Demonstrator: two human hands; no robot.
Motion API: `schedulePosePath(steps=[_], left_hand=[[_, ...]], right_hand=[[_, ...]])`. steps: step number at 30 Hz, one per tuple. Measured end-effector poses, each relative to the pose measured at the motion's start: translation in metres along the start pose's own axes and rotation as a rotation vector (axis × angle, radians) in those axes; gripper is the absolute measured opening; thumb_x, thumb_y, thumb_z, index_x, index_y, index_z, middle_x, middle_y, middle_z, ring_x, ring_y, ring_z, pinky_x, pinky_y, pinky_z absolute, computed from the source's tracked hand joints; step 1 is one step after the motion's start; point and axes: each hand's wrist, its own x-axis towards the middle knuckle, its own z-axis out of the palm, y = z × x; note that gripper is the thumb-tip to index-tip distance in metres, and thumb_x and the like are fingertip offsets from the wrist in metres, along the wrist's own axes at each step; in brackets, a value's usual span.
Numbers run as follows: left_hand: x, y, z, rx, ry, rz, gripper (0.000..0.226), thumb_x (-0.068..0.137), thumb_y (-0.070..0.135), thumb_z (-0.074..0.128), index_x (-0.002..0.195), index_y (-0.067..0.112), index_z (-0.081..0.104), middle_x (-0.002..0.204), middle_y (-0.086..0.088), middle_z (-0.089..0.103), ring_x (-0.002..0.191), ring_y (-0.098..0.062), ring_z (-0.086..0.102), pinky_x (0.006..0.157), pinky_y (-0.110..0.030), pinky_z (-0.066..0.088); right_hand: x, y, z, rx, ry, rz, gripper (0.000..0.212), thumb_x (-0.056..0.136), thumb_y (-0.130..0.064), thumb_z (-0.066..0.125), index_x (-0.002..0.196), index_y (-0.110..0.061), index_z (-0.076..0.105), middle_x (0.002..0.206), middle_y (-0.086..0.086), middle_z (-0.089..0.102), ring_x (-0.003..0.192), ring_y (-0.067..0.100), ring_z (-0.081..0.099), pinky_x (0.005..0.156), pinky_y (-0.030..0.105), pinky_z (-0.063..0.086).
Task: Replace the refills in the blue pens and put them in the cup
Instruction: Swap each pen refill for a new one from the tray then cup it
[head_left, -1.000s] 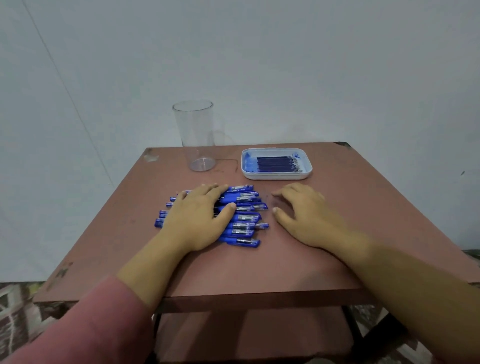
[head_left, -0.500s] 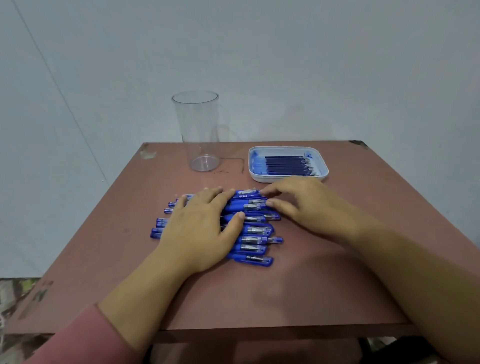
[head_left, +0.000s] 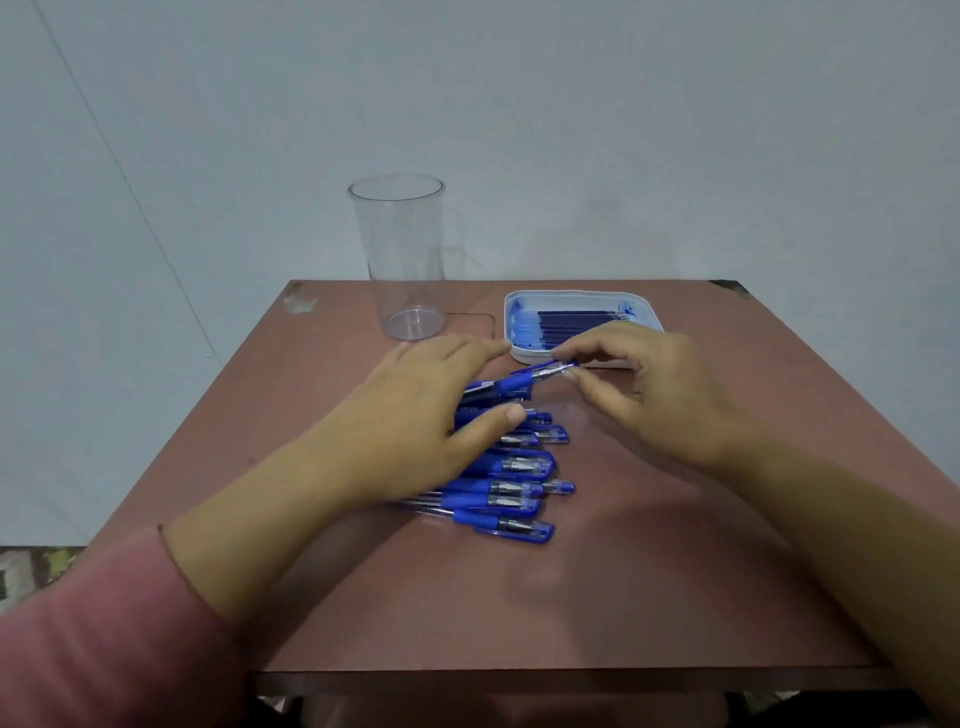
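Observation:
Several blue pens (head_left: 511, 488) lie in a pile in the middle of the brown table (head_left: 623, 597). My left hand (head_left: 410, 421) lies flat over the left part of the pile, fingers straight. My right hand (head_left: 649, 395) pinches the tip end of one blue pen (head_left: 524, 379), which is tilted up off the top of the pile. A clear empty cup (head_left: 402, 260) stands upright at the back of the table. A white tray (head_left: 649, 312) with several dark blue refills (head_left: 576, 325) sits to the cup's right, just behind my right hand.
A pale wall rises right behind the table. The table's front edge is near me. My pink left sleeve (head_left: 93, 639) fills the lower left corner. Patterned floor shows at the far left.
My right hand has taken hold of one pen's tip and lifted it off the top of the pile. My left hand stays on the pens. The view has shifted closer.

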Motion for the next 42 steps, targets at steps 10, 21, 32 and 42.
schedulePosePath(steps=[10,21,32,42], left_hand=[[0.025,-0.008,0.017,-0.243,0.137,0.145,0.028,0.092,0.028,0.065,0.120,0.029,0.064,0.091,0.021,0.067,0.084,0.003,0.059,0.075,-0.013,0.046],[0.026,-0.015,0.023,-0.125,0.223,0.280,0.030,0.095,0.036,0.053,0.123,0.032,0.062,0.107,0.023,0.061,0.087,0.004,0.055,0.072,-0.027,0.051],[0.026,-0.019,0.022,-0.154,0.268,0.316,0.028,0.091,0.038,0.059,0.116,0.029,0.068,0.093,0.019,0.061,0.077,-0.001,0.056,0.067,-0.026,0.049],[0.027,-0.014,0.025,-0.227,0.248,0.325,0.023,0.091,0.025,0.062,0.113,0.026,0.067,0.093,0.041,0.046,0.082,0.017,0.047,0.071,-0.001,0.032]], right_hand=[[-0.014,0.006,-0.021,0.019,0.061,-0.027,0.020,0.086,-0.017,0.064,0.103,-0.026,0.067,0.097,-0.021,0.065,0.093,-0.005,0.060,0.084,0.008,0.042],[-0.021,0.012,0.003,0.042,0.089,-0.121,0.022,0.086,-0.015,0.067,0.108,-0.012,0.067,0.097,-0.006,0.068,0.091,0.001,0.060,0.083,0.011,0.044],[-0.018,0.016,0.013,-0.008,0.168,-0.233,0.021,0.087,-0.018,0.068,0.107,-0.010,0.070,0.096,0.000,0.070,0.086,0.010,0.061,0.081,0.021,0.048],[-0.019,0.014,0.017,-0.007,0.178,-0.224,0.019,0.088,-0.017,0.065,0.103,-0.007,0.069,0.094,0.001,0.069,0.085,0.010,0.061,0.079,0.023,0.050]])
